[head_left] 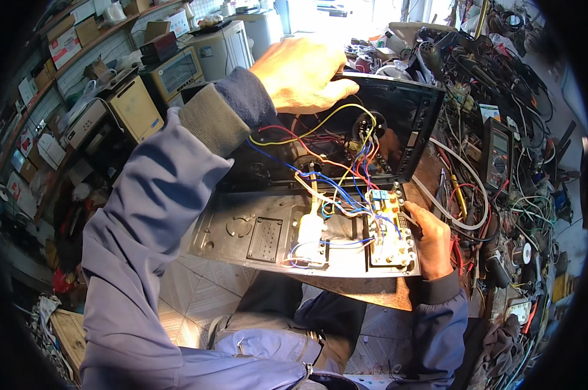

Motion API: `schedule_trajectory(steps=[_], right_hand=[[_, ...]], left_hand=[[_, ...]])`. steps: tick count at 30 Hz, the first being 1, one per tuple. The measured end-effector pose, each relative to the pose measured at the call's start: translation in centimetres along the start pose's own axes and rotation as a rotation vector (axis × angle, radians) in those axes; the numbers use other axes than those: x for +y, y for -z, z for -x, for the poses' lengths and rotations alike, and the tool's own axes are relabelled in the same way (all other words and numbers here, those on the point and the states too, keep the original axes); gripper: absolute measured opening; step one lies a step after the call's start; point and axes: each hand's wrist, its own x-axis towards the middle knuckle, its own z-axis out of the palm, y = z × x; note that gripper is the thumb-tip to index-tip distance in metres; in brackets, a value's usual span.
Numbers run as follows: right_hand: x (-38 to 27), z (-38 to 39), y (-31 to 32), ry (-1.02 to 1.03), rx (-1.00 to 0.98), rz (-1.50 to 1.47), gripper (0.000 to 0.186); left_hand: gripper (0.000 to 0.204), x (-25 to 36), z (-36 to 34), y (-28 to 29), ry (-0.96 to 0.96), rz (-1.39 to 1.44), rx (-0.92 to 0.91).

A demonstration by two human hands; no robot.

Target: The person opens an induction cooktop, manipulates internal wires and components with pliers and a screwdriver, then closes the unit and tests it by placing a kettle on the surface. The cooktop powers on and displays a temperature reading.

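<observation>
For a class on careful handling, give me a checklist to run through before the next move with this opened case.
1. Left hand holding the black housing's upper edge: ok.
2. Right hand holding the lower panel's right edge: ok.
3. One hand free: not ok; both are occupied.
4. Right hand clear of the circuit board: cannot tell; they look very close.
5. Wires firmly attached: cannot tell.

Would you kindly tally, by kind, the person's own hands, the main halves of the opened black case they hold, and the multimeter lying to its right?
Hands: 2 (left hand, right hand)
Case halves: 2 (upright half, lower half)
Multimeter: 1
Total: 5
</observation>
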Motion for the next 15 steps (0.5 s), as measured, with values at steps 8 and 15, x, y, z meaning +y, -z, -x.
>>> schedule_trajectory(steps=[8,15], right_hand=[[-3.8,-0.1,4.4,-0.395,0.066,-0.139,0.028],[-9.5,-2.7,1.6,-0.200,0.345,-0.492,0.033]], left_hand=[[0.035,0.5,0.9,0.3,-0.037,0.065,-0.069],[0.036,0.5,0.5,-0.4,-0.019,0.054,-0.023]])
